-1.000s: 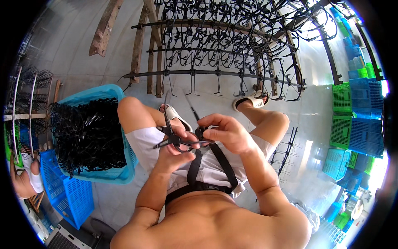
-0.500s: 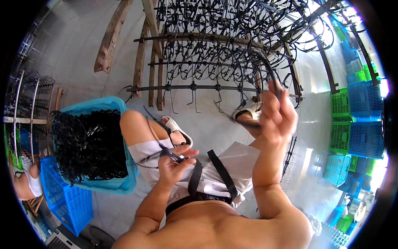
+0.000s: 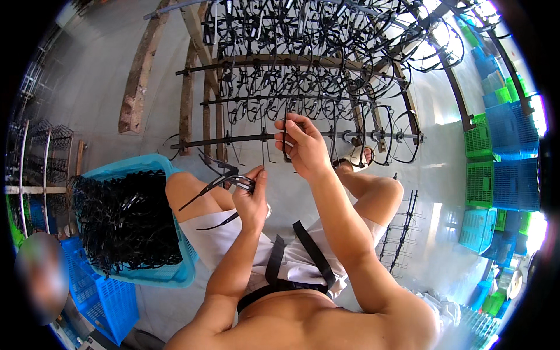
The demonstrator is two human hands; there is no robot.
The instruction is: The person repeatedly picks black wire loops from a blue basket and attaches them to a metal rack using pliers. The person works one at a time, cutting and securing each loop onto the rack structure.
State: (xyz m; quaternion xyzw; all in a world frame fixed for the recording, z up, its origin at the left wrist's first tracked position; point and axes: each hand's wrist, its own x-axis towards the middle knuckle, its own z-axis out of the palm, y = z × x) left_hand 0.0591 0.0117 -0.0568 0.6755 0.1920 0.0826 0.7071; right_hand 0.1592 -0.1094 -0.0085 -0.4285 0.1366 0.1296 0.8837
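My left hand (image 3: 252, 201) is closed round a small bunch of thin black curved strips (image 3: 217, 184), whose ends splay out to its left. A thin hook wire (image 3: 263, 153) of the rack's lowest bar (image 3: 230, 140) comes down by its fingertips. Farther forward, my right hand (image 3: 306, 153) pinches a slim black piece (image 3: 285, 140) held upright in front of that bar. The fingers hide part of this piece, and I cannot tell whether it hangs on a hook. Many black looped pieces (image 3: 382, 125) hang from the rack beyond.
A light-blue tub (image 3: 185, 245) heaped with black strips stands left of my leg, beside a blue crate (image 3: 114, 303). Wooden posts (image 3: 137, 87) rise at the far left. Green and blue crates (image 3: 479, 184) are stacked along the right; a hooked rod (image 3: 402, 227) lies on the floor.
My right hand has come left and lower, to the lowest bar. My left hand has moved forward with the strips, nearer the right hand. The view has shifted slightly.
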